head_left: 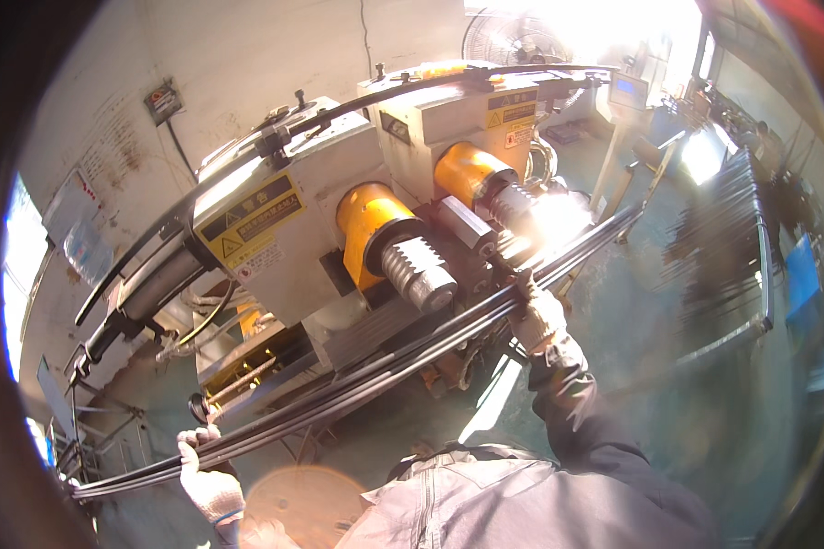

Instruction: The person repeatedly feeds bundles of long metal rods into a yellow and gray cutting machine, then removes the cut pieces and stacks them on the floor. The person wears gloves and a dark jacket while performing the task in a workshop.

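My left hand (209,485), in a white knit glove, is closed around several long dark metal rods (375,380) near their left end. The bundle slants up to the right across my front. Farther along it, my right hand (538,318), also gloved, grips the same rods, its fingers partly hidden behind them. Just beyond the rods stands a pale machine (320,151) with two yellow housings (374,215), each carrying a ridged metal roller (419,274). My right hand is close to the block between the rollers.
A curved dark bar (339,112) runs along the machine. A control box with a small screen (628,89) stands at the far right, near a fan (513,38). More long rods lie on a rack (723,238) to the right. A round stool-like top (304,503) is below me.
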### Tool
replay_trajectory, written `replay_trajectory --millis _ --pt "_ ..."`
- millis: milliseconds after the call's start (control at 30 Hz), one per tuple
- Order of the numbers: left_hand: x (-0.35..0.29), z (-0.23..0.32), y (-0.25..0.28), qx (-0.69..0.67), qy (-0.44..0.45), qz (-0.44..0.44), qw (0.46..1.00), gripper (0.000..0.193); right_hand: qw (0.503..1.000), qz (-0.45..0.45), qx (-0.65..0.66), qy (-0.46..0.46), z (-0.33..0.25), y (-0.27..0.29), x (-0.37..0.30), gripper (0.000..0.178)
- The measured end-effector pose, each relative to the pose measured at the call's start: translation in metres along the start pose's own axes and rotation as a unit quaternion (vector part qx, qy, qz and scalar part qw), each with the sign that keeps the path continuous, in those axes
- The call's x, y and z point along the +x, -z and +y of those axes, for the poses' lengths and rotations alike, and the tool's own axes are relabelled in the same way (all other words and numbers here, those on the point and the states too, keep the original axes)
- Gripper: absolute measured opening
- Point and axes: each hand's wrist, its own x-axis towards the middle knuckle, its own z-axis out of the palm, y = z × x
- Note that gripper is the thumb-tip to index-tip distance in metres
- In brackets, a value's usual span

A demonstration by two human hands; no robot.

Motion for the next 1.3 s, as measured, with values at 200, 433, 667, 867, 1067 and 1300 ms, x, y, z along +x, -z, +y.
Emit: replay_trajectory --millis 200,433,667,867,1067,1300 --pt "0.051 -0.063 0.027 0.006 0.063 0.161 0.985 0.027 0.723 0.12 0.502 -0.459 -0.015 -0.059 0.045 0.058" --pt "0.064 -0.131 0.023 -0.001 0.165 0.166 0.972 0.031 0.845 -0.001 0.381 -0.375 -0.02 -0.08 0.059 0.027" --pt "0.066 -0.158 -0.005 0.011 0.265 0.148 0.953 0.039 0.965 -0.169 -0.202 -0.01 0.011 -0.101 0.064 0.019" --pt "0.074 -0.138 0.01 -0.021 0.171 0.126 0.977 0.039 0.964 -0.166 -0.206 0.031 -0.006 -0.085 0.07 0.019" --pt "0.083 -0.125 0.037 -0.029 0.147 0.194 0.97 0.04 0.957 -0.211 -0.159 -0.122 -0.002 -0.096 0.073 0.01" --pt "0.069 -0.166 -0.017 0.05 0.163 0.107 0.98 0.041 0.95 -0.159 -0.268 -0.02 0.005 -0.113 0.056 0.012"
